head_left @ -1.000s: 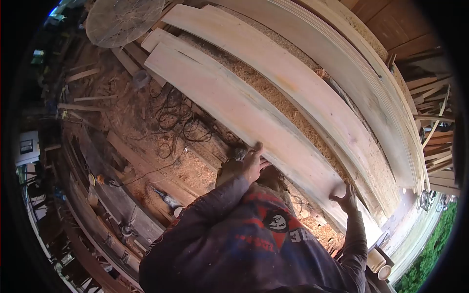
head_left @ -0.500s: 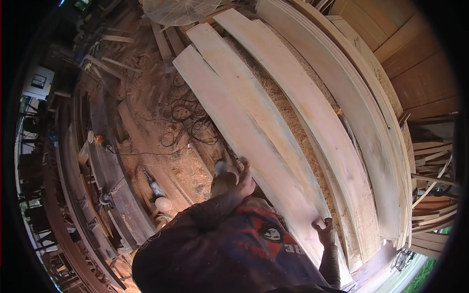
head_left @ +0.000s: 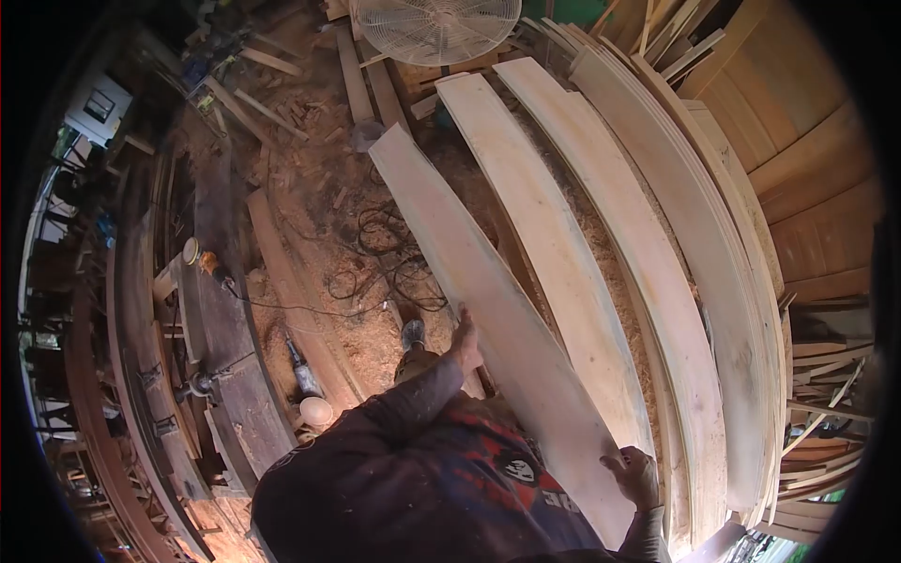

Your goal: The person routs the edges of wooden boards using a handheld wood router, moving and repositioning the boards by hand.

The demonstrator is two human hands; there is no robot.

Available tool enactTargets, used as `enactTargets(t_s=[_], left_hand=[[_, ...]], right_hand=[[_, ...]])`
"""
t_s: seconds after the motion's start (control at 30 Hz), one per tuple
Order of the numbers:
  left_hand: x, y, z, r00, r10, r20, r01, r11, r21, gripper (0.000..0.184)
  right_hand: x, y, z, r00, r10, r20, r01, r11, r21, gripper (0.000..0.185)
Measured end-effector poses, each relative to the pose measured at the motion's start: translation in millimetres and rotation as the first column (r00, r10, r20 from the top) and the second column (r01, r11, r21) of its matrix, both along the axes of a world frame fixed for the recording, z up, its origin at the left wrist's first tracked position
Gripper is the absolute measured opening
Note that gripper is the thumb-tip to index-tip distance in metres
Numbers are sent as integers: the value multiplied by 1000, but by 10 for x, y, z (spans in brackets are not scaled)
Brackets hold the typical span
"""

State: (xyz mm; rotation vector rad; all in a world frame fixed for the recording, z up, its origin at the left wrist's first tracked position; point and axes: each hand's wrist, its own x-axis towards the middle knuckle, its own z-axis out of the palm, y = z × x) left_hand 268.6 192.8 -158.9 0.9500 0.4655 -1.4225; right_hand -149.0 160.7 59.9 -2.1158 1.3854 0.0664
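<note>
A long pale wooden plank (head_left: 497, 300) lies slantwise in front of my body, a gap now showing between it and the plank on its right. My left hand (head_left: 465, 345) holds its near long edge, with part of the fingers hidden at the underside. Lower down, my right hand (head_left: 634, 475) grips the opposite long edge, its thumb and fingertips over the top face. Beside the held plank lies another pale plank (head_left: 540, 206), and beyond that a third plank (head_left: 638, 253).
A stack of boards (head_left: 690, 225) stands farther right. A round wire-guarded fan (head_left: 436, 28) is at the top. Cables (head_left: 385, 244) and wood scraps lie on the sawdust-covered floor. On the left, an orange power tool (head_left: 208, 265) rests on a dark beam (head_left: 239, 328).
The held plank has come apart from the neighbouring plank and shifted toward my body, opening a gap. Both hands stay on it. The whole view has shifted slightly.
</note>
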Motion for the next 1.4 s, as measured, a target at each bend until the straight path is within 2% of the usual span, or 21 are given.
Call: enactTargets(t_s=[0.07,0.1,0.23,0.3,0.4,0.43,0.5,0.6,0.7,0.8,0.83,0.9,0.97,1.0,1.07,1.13,1.17,1.23,1.3,1.37,1.4], left_hand=[[578,113,-105,999,-34,7,34,999,-36,80],[881,141,-164,998,-59,8,60,996,-67,81],[1979,47,-723,992,-18,127,20,1000,-20,82],[2274,322,-1174,984,-27,-177,11,996,-94,82],[2442,277,-999,996,-58,-69,46,986,-162,79],[2526,208,-777,995,-52,-83,37,984,-176,79],[2659,129,-287,966,-4,-257,-21,995,-96,75],[3102,-67,-400,918,148,-369,-197,975,-99,73],[3692,-332,-719,880,188,-437,-287,942,-173,72],[4372,-596,-1224,862,179,-474,-370,861,-349,70],[4609,-681,-1402,843,163,-513,-437,764,-475,70],[5186,-834,-1570,827,106,-552,-499,591,-634,69],[5826,-1033,-1531,924,106,-367,-266,868,-420,71],[6198,-1168,-1476,982,43,-185,-61,994,-94,74],[6567,-1231,-1499,976,26,-215,-43,996,-76,75],[6870,-1418,-1559,968,17,-251,-40,996,-85,77],[6985,-1510,-1616,972,101,-211,-106,994,-10,76],[7208,-1758,-1869,971,162,-174,-154,986,56,75],[7536,-1977,-2170,963,189,-192,-203,977,-57,75],[7885,-2203,-2272,971,160,-179,-173,983,-59,76],[8053,-2323,-2338,977,143,-159,-154,987,-56,77]], right_hand=[[731,-36,250,970,-84,-230,151,945,290,51],[799,-6,52,959,61,-276,8,970,243,55],[1899,165,-269,963,-36,-266,94,974,206,61],[2499,295,-133,938,-171,-301,248,938,242,62],[3240,261,216,929,-165,-331,230,959,167,60],[3360,188,241,922,-126,-366,188,973,137,58],[3698,31,323,914,-132,-383,194,973,126,57],[4491,-127,465,907,-116,-405,186,973,139,51],[5181,-257,430,963,31,-267,-5,995,98,48],[5940,-519,295,948,96,-304,-82,995,59,47],[6199,-689,199,951,102,-293,-88,994,62,47],[6739,-1066,-35,894,84,-439,-8,985,171,54],[7301,-1364,-239,929,51,-367,44,968,246,58],[7627,-1543,-391,953,26,-301,75,944,321,62],[7782,-1676,-818,922,-3,-388,158,916,368,68],[7950,-1746,-908,986,-71,-153,115,946,304,73],[7890,-1710,-855,982,-88,-167,137,941,310,73],[7792,-1685,-662,922,-232,-311,353,834,424,72],[8548,-1642,240,876,-371,-308,480,725,494,71],[8518,-1605,434,728,-317,-608,608,708,359,63],[8513,-1533,502,678,-312,-666,639,698,324,62]])
